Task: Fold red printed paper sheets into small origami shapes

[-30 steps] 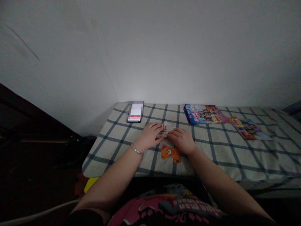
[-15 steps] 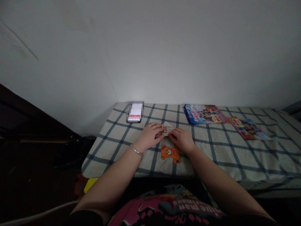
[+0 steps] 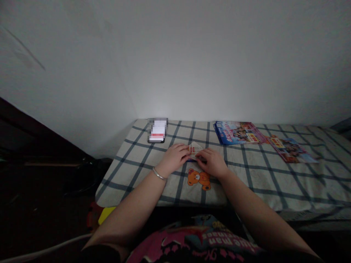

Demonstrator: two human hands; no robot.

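A small folded paper [image 3: 193,149], white with red print and a pointed top, lies on the checked tablecloth between my hands. A blue strip shows along its lower edge. My left hand [image 3: 176,157], with a silver bracelet at the wrist, has its fingers closed on the paper's left side. From the right, my right hand [image 3: 211,161] pinches the paper's lower right part with bent fingers. Parts of the paper are hidden under both hands. Just below it, an orange bear picture [image 3: 199,179] is printed on the cloth.
A phone [image 3: 158,130] with a lit screen lies at the back left, near the wall. To the right are a stack of colourful leaflets [image 3: 238,132] and a separate leaflet [image 3: 293,149]. The tablecloth [image 3: 255,182] reaches the table's front edge, close to my body.
My fingers have shifted slightly on the paper. A blue strip now shows at its lower edge, where white paper showed before. The phone and leaflets have stayed in place.
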